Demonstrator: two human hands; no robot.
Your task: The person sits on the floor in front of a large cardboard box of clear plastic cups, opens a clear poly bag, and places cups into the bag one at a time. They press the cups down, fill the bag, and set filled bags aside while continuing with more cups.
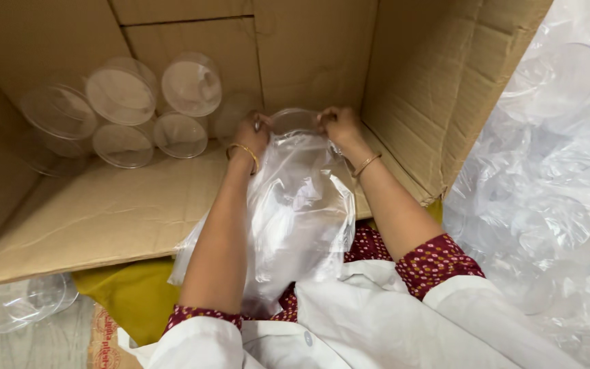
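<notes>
Clear plastic bag [295, 205], gripped at its mouth by left hand [253, 133] and right hand [339, 124], feeds a round container [293, 121] toward stacked jars [124, 109] at ten o'clock inside the cardboard carton [404, 75].

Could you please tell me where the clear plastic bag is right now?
In the head view it is at centre, the clear plastic bag held at its top by the left hand and right hand, inside the cardboard box.
</notes>
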